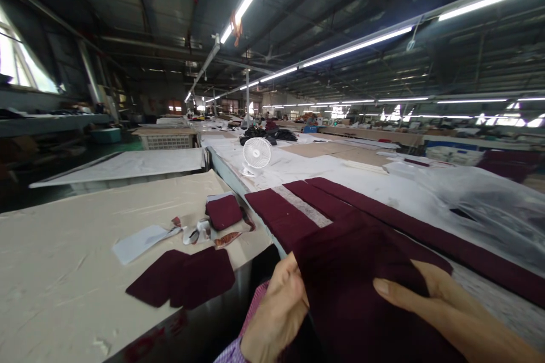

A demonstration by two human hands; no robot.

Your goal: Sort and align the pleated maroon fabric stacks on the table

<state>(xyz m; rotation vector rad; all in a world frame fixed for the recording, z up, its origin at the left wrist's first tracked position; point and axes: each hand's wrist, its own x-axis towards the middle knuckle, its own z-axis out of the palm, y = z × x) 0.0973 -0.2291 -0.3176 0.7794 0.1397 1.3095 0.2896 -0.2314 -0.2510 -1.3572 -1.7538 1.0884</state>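
A dark maroon fabric piece [353, 289] is held up in front of me between both hands. My left hand [279, 306] pinches its left edge with closed fingers. On the right side, my right hand [434, 300] grips the same fabric, thumb on the near face and the other fingers hidden behind it. Beyond the held piece, maroon fabric strips [281, 215] lie flat on the white table. Two overlapping maroon pieces [183, 278] rest on the cream-covered table to the left, near a smaller maroon stack [224, 211].
A small white fan [256, 153] stands on the white table [289, 167], with black cloth [272, 134] behind it. Paper pieces [140, 243] and scraps lie on the cream-covered table [85, 272]. Clear plastic sheeting [481, 198] covers the right side. A gap separates the two tables.
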